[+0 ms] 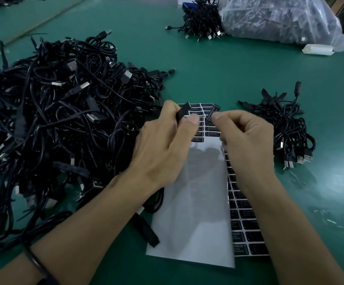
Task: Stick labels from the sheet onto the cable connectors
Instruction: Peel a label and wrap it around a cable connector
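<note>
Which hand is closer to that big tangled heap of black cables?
Left. The left hand, gripping a black cable connector, sits beside the big tangled heap of black cables; the right hand, pinching a small black label, is farther right, above the white label sheet.

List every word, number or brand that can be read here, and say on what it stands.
No text can be read.
Black labels on the top sheet: white print, too small and blurred.
Black labels on the lower sheet: white print, too blurred.
The label pinched by the right hand: blurred.
The connector in the left hand: no print seen.
</note>
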